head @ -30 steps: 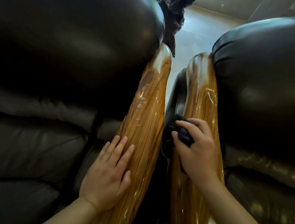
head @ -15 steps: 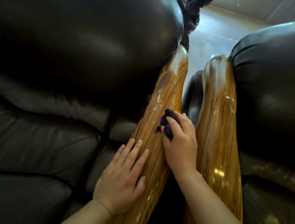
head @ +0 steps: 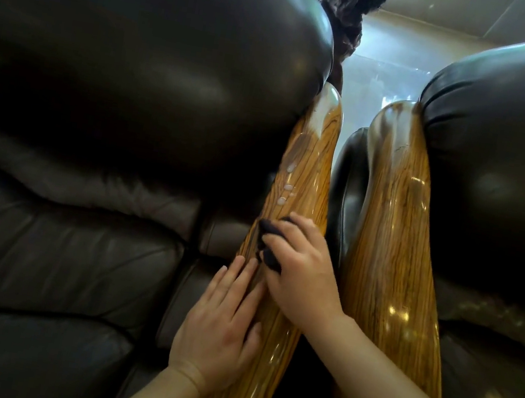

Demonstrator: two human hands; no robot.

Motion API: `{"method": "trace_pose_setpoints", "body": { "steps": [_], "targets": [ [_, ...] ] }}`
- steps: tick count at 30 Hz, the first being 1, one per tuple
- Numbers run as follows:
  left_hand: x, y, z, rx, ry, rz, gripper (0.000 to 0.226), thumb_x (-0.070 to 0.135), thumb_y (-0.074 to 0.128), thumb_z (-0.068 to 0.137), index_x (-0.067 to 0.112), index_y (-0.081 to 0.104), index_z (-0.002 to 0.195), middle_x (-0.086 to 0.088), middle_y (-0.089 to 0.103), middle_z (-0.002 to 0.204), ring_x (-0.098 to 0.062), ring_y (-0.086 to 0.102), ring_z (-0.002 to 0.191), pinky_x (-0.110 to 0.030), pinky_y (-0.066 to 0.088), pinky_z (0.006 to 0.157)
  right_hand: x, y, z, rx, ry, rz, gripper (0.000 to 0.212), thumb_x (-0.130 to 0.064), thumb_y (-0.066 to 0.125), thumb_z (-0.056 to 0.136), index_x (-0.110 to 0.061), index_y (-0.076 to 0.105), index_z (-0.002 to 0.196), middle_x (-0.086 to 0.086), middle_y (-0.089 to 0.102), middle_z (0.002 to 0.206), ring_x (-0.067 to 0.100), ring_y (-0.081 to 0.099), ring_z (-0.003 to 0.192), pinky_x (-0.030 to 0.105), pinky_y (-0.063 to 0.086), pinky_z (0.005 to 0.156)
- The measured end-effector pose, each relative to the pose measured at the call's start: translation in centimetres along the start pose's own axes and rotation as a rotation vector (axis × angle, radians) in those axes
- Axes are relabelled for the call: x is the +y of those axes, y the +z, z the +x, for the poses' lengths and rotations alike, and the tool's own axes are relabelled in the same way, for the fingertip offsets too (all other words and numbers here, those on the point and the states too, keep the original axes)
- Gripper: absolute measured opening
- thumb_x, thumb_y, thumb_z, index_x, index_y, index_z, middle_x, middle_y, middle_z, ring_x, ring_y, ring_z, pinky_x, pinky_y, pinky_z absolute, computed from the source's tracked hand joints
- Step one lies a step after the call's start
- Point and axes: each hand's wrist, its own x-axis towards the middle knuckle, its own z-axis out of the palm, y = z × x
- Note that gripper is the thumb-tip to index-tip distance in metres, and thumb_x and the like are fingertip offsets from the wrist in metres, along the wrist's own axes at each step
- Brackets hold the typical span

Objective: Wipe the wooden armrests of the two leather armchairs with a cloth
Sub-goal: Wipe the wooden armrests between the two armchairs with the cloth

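Two glossy striped wooden armrests run side by side down the middle: the left armrest (head: pixel 309 158) belongs to the left dark leather armchair (head: pixel 116 87), the right armrest (head: pixel 389 220) to the right armchair (head: pixel 509 170). My right hand (head: pixel 304 275) presses a small dark cloth (head: pixel 267 245) onto the left armrest, just below several pale droplets (head: pixel 287 189). My left hand (head: pixel 219 323) lies flat, fingers apart, on the same armrest nearer to me, its fingertips touching my right hand.
A narrow dark gap (head: pixel 339 211) separates the two armrests. A dark gnarled carved object (head: pixel 348 8) stands beyond the chairs on a pale shiny floor (head: pixel 385 77). Leather cushions (head: pixel 54 251) flank both sides.
My right hand carried the cloth from the right armrest across to the left one, then slid it down toward my left hand. The left hand stayed flat on the left armrest.
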Motion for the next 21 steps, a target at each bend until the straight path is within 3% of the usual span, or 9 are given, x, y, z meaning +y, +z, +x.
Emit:
{"method": "trace_pose_setpoints", "body": {
  "steps": [4, 8, 13, 16, 19, 21],
  "targets": [
    [-0.1, 0.1, 0.0, 0.004, -0.001, -0.030, 0.064, 0.033, 0.047, 0.091, 0.017, 0.033, 0.152, -0.006, 0.024, 0.163, -0.021, 0.013, 0.152, -0.043, 0.019, 0.119, 1.9, -0.9, -1.7, -0.023, -0.197, -0.046, 0.026, -0.027, 0.059, 0.092, -0.015, 0.069, 0.114, 0.004, 0.064, 0.125, 0.026, 0.048, 0.130, 0.043, 0.036, 0.114],
    [-0.1, 0.1, 0.1, 0.011, 0.000, -0.021, 0.063, 0.032, 0.047, 0.091, 0.018, 0.035, 0.151, -0.007, 0.025, 0.162, -0.022, 0.013, 0.152, -0.043, 0.018, 0.120, 1.6, -0.3, 2.1, 0.062, 0.081, -0.013, 0.028, -0.015, 0.069, 0.087, -0.011, 0.070, 0.115, 0.008, 0.064, 0.126, 0.030, 0.048, 0.132, 0.051, 0.035, 0.115],
    [-0.2, 0.2, -0.1, 0.029, 0.007, -0.017, 0.062, 0.032, 0.047, 0.091, 0.018, 0.036, 0.151, -0.007, 0.025, 0.162, -0.022, 0.014, 0.152, -0.042, 0.016, 0.121, 1.6, 0.5, 2.6, 0.195, 0.211, 0.078, 0.032, -0.016, 0.067, 0.090, -0.012, 0.067, 0.121, 0.004, 0.060, 0.130, 0.024, 0.046, 0.129, 0.039, 0.042, 0.109],
    [-0.2, 0.2, 0.0, 0.032, 0.004, -0.019, 0.063, 0.032, 0.048, 0.090, 0.018, 0.036, 0.151, -0.007, 0.026, 0.162, -0.022, 0.014, 0.152, -0.042, 0.016, 0.121, 2.4, 0.4, 4.0, 0.213, 0.343, 0.081, 0.035, -0.019, 0.065, 0.092, -0.013, 0.065, 0.126, 0.004, 0.057, 0.135, 0.024, 0.043, 0.129, 0.040, 0.042, 0.108],
    [-0.2, 0.2, -0.1, 0.027, 0.000, -0.019, 0.064, 0.032, 0.049, 0.090, 0.018, 0.037, 0.151, -0.007, 0.026, 0.162, -0.022, 0.013, 0.152, -0.042, 0.017, 0.121, 2.4, 0.3, 4.7, 0.112, 0.320, 0.018, 0.039, -0.019, 0.064, 0.092, -0.013, 0.063, 0.130, 0.003, 0.053, 0.143, 0.028, 0.038, 0.137, 0.045, 0.037, 0.113],
    [-0.2, 0.1, 0.0, 0.022, 0.007, -0.015, 0.063, 0.031, 0.049, 0.089, 0.017, 0.039, 0.150, -0.008, 0.027, 0.161, -0.022, 0.015, 0.152, -0.043, 0.019, 0.120, 2.4, 0.0, 3.3, 0.048, 0.200, -0.041, 0.040, -0.023, 0.066, 0.089, -0.015, 0.064, 0.128, 0.003, 0.056, 0.142, 0.030, 0.036, 0.139, 0.047, 0.035, 0.115]
  ]
}}
